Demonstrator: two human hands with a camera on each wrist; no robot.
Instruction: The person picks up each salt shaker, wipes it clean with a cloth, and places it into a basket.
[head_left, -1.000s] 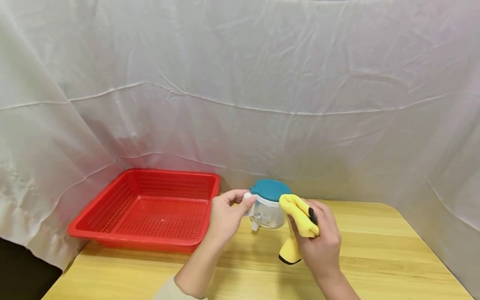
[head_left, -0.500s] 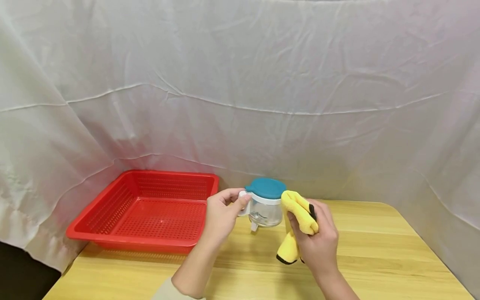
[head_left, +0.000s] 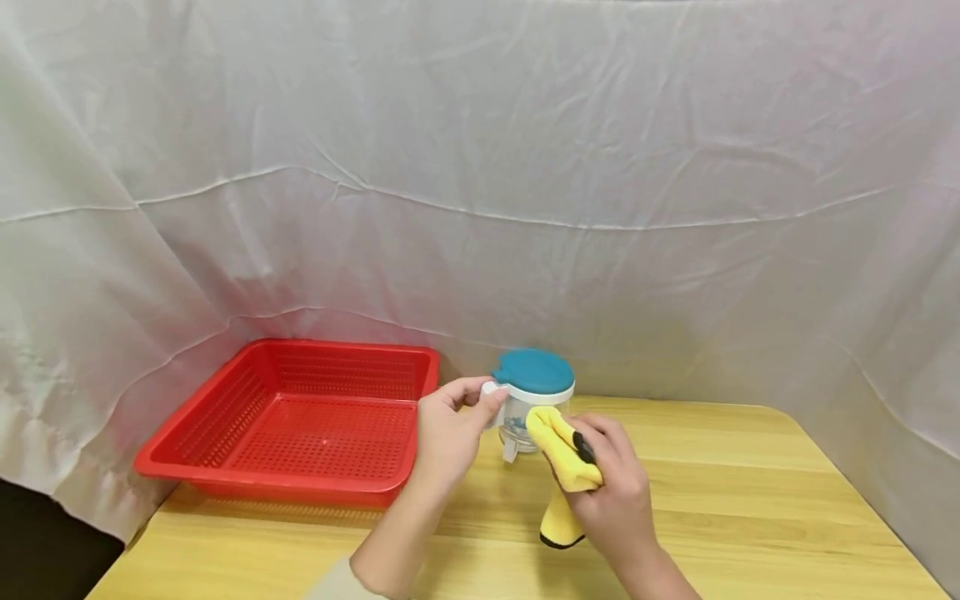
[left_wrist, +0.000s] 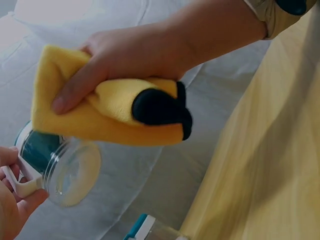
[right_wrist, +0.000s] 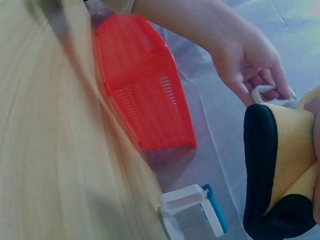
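Yellow plush cloth with black edging, folded: half a second ago at the right side of the raised clear jar with teal lid and white collar, now shifted left, across its near wall. Jar lid shows rounder than before, the jar apparently tipped slightly toward the head camera. Meaning for the work in hand, by judgement: cloth has passed from the jar's side to its front; actual contact cannot be told. Right hand: gripping the folded cloth, thumb on the near fold, forearm rising from the lower right. Left hand: pinching the jar's white plastic handle between thumb and fingers, forearm slanting up from below, jar held above the pale wood-grain table. Second clear jar, teal-lidded and white-handled: standing on the table. Red perforated plastic basket: left of the jars, unmoved.
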